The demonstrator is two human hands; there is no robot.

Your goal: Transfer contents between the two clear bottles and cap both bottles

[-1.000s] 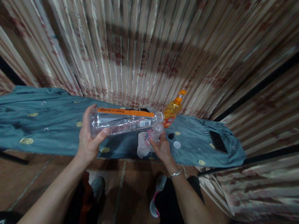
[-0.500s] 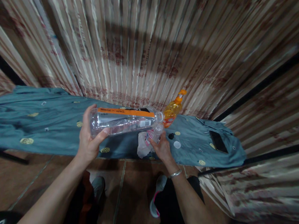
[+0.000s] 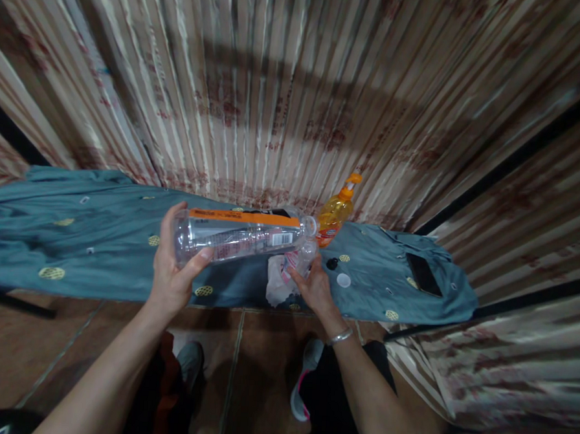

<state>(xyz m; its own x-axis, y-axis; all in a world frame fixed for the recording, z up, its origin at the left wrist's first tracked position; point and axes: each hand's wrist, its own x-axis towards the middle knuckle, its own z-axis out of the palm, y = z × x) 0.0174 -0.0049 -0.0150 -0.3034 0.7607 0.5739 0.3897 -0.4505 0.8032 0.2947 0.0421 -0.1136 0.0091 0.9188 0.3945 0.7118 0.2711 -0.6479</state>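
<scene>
My left hand (image 3: 173,269) is closed around the base end of a large clear plastic bottle (image 3: 243,237) with an orange-and-grey label. The bottle lies nearly level in the air, its uncapped mouth pointing right. Below that mouth, my right hand (image 3: 315,286) grips a small clear bottle (image 3: 307,253), its neck close to the large bottle's mouth; whether they touch I cannot tell. A white tissue (image 3: 277,284) lies under the small bottle. Just behind stands a bottle of yellow liquid with an orange pump top (image 3: 335,213).
A teal patterned cloth (image 3: 104,233) covers the narrow table. Right of my right hand lie a small black cap (image 3: 333,264) and a white cap (image 3: 344,281). A dark phone (image 3: 423,274) rests near the right end. Striped curtains (image 3: 277,100) hang behind.
</scene>
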